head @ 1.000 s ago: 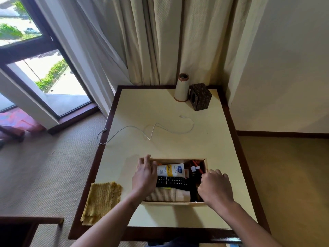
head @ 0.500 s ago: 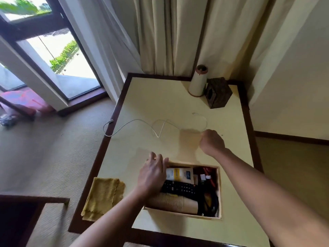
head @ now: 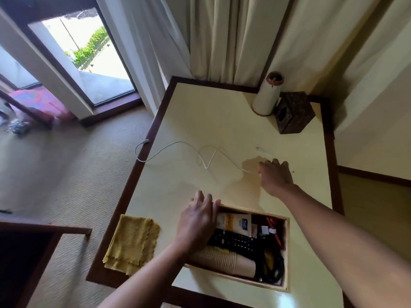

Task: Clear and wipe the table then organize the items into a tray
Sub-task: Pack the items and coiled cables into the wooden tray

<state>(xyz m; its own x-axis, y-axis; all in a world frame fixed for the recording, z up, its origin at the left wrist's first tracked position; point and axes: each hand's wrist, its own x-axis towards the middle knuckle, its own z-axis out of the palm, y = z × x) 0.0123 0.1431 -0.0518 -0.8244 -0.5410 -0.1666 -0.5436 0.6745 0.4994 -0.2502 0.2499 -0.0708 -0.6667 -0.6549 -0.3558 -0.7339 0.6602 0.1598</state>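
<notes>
The left hand (head: pixel 198 221) lies flat with its fingers almost straight on the far left corner of the wooden tray (head: pixel 287 252), holding nothing. The tray is a low rectangular box of pale wood and it stands on the bench (head: pixel 211 116), which has a smooth cream top and a dark wooden border.

Under and just to the right of this hand, the tray is full. There is a soft white and yellow tube (head: pixel 238 224), then a long black remote control (head: pixel 235 241) with small buttons. Nearer to the person lies a stack of brown paper cups (head: pixel 222 258) with a ribbed surface, on its side. At the right end of the tray there are red pens (head: pixel 274 232) and a coiled black cord (head: pixel 271 267).

The right hand (head: pixel 275 176) is stretched farther out over the bench, beyond the tray. Its fingers are curled down and they grip the thin white cable (head: pixel 178 145). From this hand the cable runs to the left in loose waves, and its far end hangs over the left edge of the bench.

To the left of the left hand lies a yellow cloth (head: pixel 131 243), folded, with a knitted ribbed texture, and it reaches the bench edge. Far beyond the right hand, in the corner, a white cylinder (head: pixel 268 94) with a brown round top stands upright. Just beside it is a dark woven box (head: pixel 293 112) with a round hole.
</notes>
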